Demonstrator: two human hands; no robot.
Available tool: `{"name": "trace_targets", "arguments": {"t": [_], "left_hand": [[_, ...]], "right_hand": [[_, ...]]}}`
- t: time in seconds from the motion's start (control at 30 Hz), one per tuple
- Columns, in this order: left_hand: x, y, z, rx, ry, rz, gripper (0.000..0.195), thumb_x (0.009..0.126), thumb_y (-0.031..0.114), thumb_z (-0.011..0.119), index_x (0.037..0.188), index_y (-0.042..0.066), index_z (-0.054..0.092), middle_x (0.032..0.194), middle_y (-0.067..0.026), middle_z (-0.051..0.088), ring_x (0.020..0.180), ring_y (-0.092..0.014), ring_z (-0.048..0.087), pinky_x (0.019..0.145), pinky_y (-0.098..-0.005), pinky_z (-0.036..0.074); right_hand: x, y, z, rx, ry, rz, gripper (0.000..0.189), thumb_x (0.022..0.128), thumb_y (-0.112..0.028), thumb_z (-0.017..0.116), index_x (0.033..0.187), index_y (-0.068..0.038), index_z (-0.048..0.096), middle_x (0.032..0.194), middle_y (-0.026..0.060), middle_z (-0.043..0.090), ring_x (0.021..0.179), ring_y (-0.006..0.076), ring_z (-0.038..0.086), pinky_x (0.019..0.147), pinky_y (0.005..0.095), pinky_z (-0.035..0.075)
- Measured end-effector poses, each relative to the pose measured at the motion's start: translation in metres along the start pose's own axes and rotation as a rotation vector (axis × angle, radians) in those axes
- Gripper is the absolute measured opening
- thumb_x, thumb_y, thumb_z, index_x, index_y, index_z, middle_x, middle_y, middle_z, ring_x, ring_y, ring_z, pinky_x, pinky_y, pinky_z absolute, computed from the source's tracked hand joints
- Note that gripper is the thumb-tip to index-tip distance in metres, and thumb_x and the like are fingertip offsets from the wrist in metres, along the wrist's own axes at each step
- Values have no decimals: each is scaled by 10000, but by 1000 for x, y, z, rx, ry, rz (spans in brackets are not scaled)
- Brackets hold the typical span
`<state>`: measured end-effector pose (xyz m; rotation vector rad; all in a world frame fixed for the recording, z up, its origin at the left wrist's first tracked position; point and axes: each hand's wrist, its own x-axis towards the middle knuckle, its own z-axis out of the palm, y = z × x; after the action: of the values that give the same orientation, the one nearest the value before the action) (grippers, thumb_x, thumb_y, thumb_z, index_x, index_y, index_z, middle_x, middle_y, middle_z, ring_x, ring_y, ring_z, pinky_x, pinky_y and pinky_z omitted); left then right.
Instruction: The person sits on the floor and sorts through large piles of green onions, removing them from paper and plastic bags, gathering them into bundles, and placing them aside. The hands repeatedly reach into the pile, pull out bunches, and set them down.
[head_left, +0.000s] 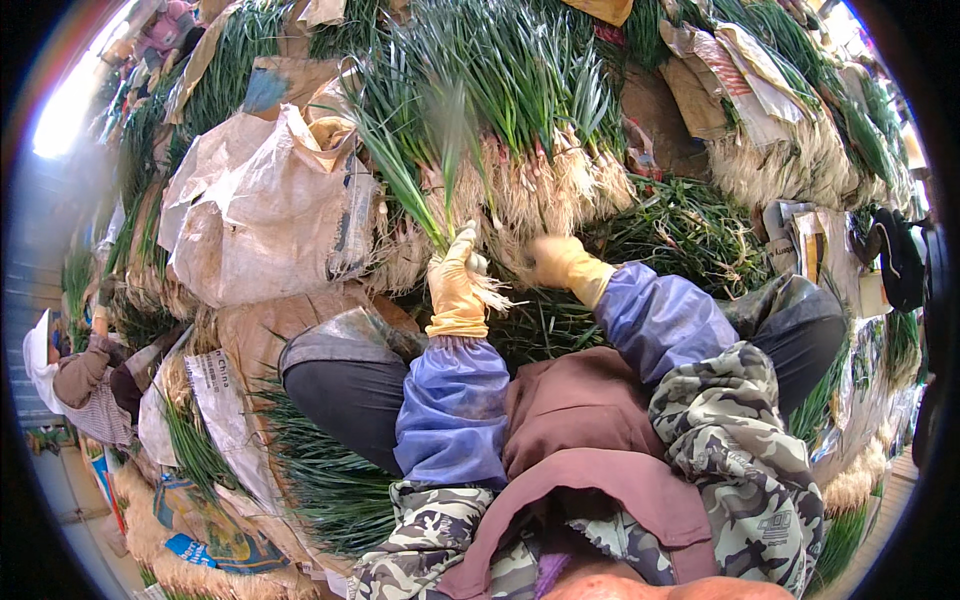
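Note:
My left hand (453, 276), in a yellowish glove, grips a small bunch of green-leaved allium plants (409, 191). Its leaves point up and away, and pale roots (491, 291) stick out on the right of the fist. In a matching glove, my right hand (559, 260) is motion-blurred beside the roots of the large pile; whether its fingers hold anything cannot be made out. Just beyond both hands lies that pile of allium plants (495, 82), leaves away from me and stringy roots (555, 180) towards me.
A pale woven sack (262, 202) sits left of the pile. Loose green trimmings (682, 232) lie to the right, between my boots. More root-ended bundles (780, 165) rest at the upper right under sacking. A person in a white head covering (86, 375) works at far left.

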<state>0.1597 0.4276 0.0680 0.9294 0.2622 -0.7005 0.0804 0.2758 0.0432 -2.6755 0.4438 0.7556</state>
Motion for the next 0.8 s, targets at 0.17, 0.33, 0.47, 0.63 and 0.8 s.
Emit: {"name": "trace_targets", "arguments": {"t": [0.17,0.33,0.47,0.63,0.8], "left_hand": [[17,-37,20,132,39,-13,205,867,127,617,1047,39,658,822,-2,634,621,-96,555,659,-244,506],[33,-46,-9,196,-30,-9,209,877,165,602,1033,36,654,822,-21,650,669,-113,588,615,-243,480],[21,-58,12,89,-37,24,137,870,64,557,962,11,643,781,-53,644,636,-142,589,568,-254,482],[12,-41,18,-7,-111,3,162,920,121,511,1004,13,597,806,-53,623,683,-153,601,637,-264,515],[-5,-23,19,-130,-280,-174,206,968,204,452,1050,30,525,717,16,473,575,-105,447,518,-259,421]], "right_hand": [[46,22,17,609,563,-2,393,801,-418,600,974,-65,627,890,178,654,828,336,635,752,424,495],[-12,-26,-7,314,431,-8,279,805,-331,589,889,-66,577,791,169,630,770,346,620,683,433,483],[-24,-21,1,198,383,-76,300,813,-332,563,955,-73,617,823,162,649,792,350,631,670,429,501],[-15,21,-24,-13,153,64,321,753,-327,605,950,-80,663,910,159,662,867,353,632,743,446,497],[25,24,-13,1541,218,-295,255,906,-226,564,1040,-15,613,882,56,650,713,132,589,600,265,482]]}}
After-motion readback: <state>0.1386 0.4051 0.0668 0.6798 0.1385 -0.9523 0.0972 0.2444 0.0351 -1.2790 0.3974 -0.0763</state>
